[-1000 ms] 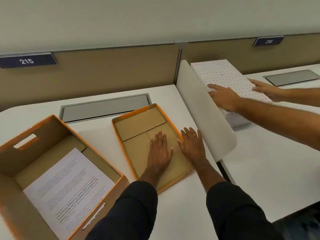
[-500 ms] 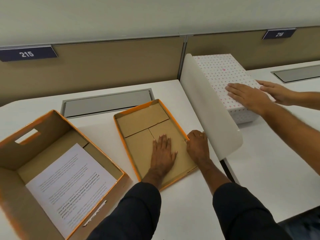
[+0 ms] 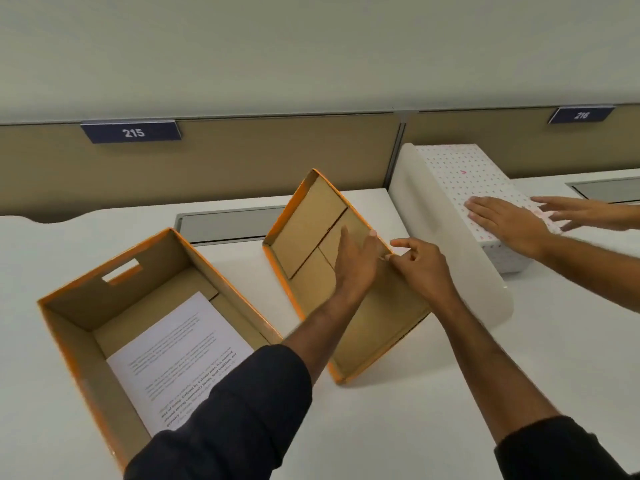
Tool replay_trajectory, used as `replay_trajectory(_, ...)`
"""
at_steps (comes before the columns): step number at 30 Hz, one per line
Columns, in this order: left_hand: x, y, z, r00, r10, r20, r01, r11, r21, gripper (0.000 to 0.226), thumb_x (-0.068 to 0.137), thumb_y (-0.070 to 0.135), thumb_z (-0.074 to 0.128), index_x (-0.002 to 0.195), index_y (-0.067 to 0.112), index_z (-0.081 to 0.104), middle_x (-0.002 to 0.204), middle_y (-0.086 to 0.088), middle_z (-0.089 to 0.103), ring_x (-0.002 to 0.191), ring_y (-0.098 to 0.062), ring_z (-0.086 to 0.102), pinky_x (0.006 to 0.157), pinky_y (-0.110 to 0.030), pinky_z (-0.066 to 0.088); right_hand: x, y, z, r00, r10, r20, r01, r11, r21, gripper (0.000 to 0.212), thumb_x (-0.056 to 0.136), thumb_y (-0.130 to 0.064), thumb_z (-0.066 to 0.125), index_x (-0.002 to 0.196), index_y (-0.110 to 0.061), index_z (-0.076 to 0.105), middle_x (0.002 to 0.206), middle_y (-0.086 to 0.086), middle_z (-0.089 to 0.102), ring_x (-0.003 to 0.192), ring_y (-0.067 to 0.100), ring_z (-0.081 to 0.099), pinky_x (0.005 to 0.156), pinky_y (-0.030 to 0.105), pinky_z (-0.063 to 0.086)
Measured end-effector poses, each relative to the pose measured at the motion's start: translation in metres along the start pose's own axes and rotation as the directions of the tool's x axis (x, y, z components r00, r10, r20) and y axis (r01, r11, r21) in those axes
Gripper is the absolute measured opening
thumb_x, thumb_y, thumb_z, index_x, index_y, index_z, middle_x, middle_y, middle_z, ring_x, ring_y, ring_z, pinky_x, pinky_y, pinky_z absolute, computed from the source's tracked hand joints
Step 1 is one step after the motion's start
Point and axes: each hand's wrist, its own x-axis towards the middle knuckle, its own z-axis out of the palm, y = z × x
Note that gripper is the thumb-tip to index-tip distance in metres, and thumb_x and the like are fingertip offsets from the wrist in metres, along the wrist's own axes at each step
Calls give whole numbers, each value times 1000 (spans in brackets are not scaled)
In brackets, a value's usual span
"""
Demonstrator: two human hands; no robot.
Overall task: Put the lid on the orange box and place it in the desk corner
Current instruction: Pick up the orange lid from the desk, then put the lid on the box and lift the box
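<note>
The orange box (image 3: 69, 327) stands without a lid at the left of the white desk (image 3: 398, 427), a printed sheet (image 3: 180, 355) lying flat inside. Its orange-edged lid (image 3: 304, 233) is to the right, brown inside facing up, its right edge tilted up off the desk. My right hand (image 3: 420, 265) pinches that raised right rim. My left hand (image 3: 358, 261) lies against the lid's inner face, fingers spread.
A curved white divider (image 3: 450, 258) stands right of the lid. Beyond it another person's hands (image 3: 509, 223) rest on a white dotted box (image 3: 481, 188). A grey cable hatch (image 3: 225, 221) sits by the beige partition (image 3: 242, 161) labelled 215.
The lid lay flat under both hands; now its right edge is lifted and the lid tilts toward the box. My right hand went from flat to gripping the rim.
</note>
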Motion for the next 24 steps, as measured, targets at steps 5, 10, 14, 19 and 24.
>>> replay_trajectory(5, -20, 46, -60, 990, -35, -140, -25, 913, -407, 83, 96, 57, 56, 162, 29, 14, 159, -7, 43, 142, -34, 46, 111, -60, 44, -37, -72, 12, 969, -247, 22, 248, 964, -101, 31, 87, -37, 72, 116, -26, 72, 93, -3, 69, 78, 11, 62, 73, 34, 57)
replay_trajectory(10, -36, 54, -121, 932, -66, -355, -136, 847, -514, 53, 94, 23, 70, 140, 6, 51, 128, -26, 64, 115, -44, 64, 100, -56, 56, -94, -121, 55, 874, -486, 2, 447, 801, -397, 53, 84, -39, 76, 130, -16, 63, 112, 12, 65, 95, 26, 64, 79, 38, 56)
replay_trajectory(14, -45, 40, -177, 935, -16, -354, -173, 851, -496, 44, 95, 10, 63, 138, 14, 53, 123, -12, 68, 110, -33, 68, 88, -42, 60, -111, -139, 75, 816, -573, 78, 563, 754, -338, 49, 91, -51, 58, 126, -17, 66, 118, 12, 66, 103, 31, 64, 88, 46, 53)
replay_trajectory(19, -73, 20, -251, 951, 115, -286, -247, 841, -481, 65, 97, 15, 62, 153, 31, 36, 125, 7, 65, 110, -19, 67, 87, -41, 61, -78, -146, 82, 955, -270, 118, 285, 949, -134, 63, 95, -62, 46, 148, -29, 40, 153, 4, 43, 137, 28, 42, 110, 52, 35)
replay_trajectory(24, -108, -13, -318, 969, 42, -242, -179, 795, -579, 62, 96, 12, 63, 150, 33, 41, 132, -2, 68, 113, -28, 70, 90, -50, 63, -59, -146, 102, 962, 23, 273, -20, 1000, -15, 63, 96, -59, 47, 151, -31, 33, 154, 8, 43, 126, 32, 52, 101, 51, 44)
